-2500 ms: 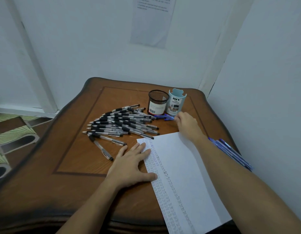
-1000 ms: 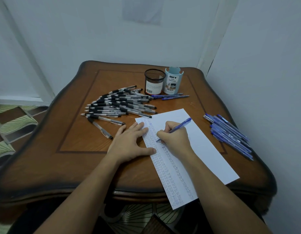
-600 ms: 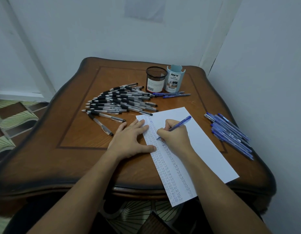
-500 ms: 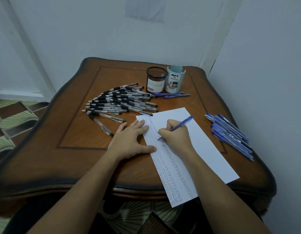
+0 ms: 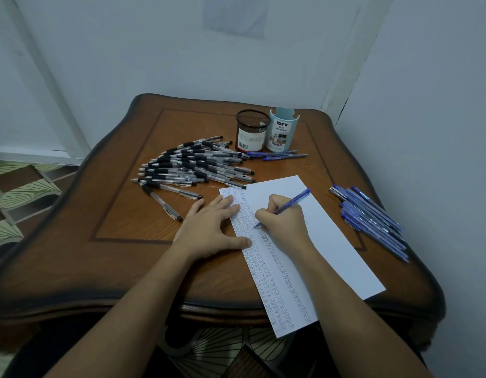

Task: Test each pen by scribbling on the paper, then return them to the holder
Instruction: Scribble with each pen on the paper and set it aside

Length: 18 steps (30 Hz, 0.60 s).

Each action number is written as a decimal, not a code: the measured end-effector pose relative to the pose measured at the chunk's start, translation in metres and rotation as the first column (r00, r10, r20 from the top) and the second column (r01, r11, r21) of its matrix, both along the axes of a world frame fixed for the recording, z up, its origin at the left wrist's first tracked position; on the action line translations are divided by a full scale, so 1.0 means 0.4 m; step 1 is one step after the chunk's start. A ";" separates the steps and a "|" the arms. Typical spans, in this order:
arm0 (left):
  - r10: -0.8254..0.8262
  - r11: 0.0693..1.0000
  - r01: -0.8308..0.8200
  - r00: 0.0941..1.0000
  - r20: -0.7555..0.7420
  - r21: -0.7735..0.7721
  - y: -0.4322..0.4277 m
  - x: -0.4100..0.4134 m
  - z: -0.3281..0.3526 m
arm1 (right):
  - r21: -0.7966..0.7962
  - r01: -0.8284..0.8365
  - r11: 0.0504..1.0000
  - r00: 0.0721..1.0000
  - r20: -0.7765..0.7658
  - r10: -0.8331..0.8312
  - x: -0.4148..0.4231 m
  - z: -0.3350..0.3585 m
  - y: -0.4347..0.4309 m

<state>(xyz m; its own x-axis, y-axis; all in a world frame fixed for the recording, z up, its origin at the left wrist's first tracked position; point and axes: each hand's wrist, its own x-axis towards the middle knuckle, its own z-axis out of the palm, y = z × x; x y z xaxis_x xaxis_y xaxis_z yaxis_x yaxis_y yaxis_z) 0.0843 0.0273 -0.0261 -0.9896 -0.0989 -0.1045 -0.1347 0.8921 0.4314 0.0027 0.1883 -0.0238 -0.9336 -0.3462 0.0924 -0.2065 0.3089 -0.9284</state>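
Two holders are set side by side near the far edge of the wooden table (image 5: 121,208): a black mesh holder (image 5: 251,130) and a light blue holder (image 5: 282,129). Just in front of them two blue pens (image 5: 280,155) are laid flat. A heap of black pens (image 5: 192,165) is spread to the left of the holders, and a single black pen (image 5: 161,201) is left apart at its near side. The paper (image 5: 332,241) is laid slantwise on the right half of the table, its near end carried out past the table's near edge. Its left margin is pressed down by the left hand (image 5: 209,230), which is laid flat with fingers straight and the thumb stretched across the scribbled columns. A blue pen (image 5: 293,201) is gripped in the curled fingers of the right hand (image 5: 281,222), with its tip set on the paper beside the second column of marks. A bundle of blue pens (image 5: 373,216) is lined up between the paper and the table's right edge, close to the wall. A broad stretch of bare wood is seen left of the left hand, running to the table's left and near edges.
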 end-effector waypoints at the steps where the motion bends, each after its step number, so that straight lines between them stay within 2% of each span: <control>1: 0.001 1.000 -0.001 1.000 0.000 -0.003 -0.001 -0.001 0.000 | -0.004 -0.004 1.000 1.000 0.004 0.004 0.001 0.001 -0.001; 18: 0.000 1.000 0.000 1.000 -0.010 -0.001 -0.001 -0.001 0.000 | 0.010 0.004 1.000 1.000 -0.008 -0.004 -0.001 0.003 -0.002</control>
<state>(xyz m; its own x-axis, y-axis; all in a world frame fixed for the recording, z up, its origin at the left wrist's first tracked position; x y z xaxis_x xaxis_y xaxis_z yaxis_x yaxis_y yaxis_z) 0.0840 0.0268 -0.0260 -0.9906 -0.0987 -0.0949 -0.1303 0.8927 0.4315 0.0023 0.1876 -0.0224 -0.9341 -0.3437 0.0968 -0.2130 0.3185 -0.9237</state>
